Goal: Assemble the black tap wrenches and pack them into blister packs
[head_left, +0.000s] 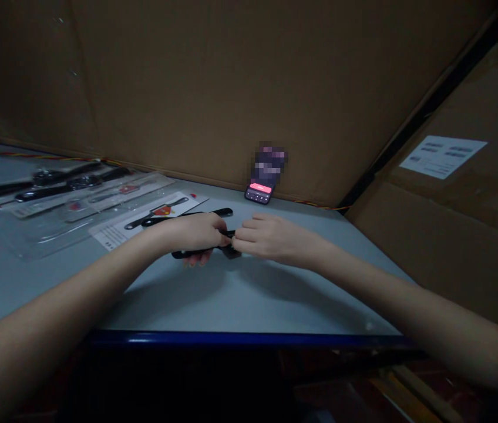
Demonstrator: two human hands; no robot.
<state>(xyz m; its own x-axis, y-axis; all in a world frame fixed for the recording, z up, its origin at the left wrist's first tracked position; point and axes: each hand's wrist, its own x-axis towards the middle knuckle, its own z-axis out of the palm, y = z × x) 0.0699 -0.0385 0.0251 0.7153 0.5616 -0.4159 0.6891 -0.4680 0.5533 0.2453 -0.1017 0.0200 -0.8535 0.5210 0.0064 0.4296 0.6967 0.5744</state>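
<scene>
My left hand is closed around a long black-handled tool, whose rounded handle end sticks out to the left below the fingers. At the tool's other end my right hand has its fingers pinched on a small dark part. Both hands meet here, so most of the tool is hidden and its exact kind cannot be made out. Just behind the left hand lies another slim black handle, partly over a printed card picturing a black-handled utensil with orange-red food.
Clear plastic blister packs and more black-handled tools lie on the left of the grey table. A lit phone leans against the cardboard wall. Another cardboard panel with a white label stands at right.
</scene>
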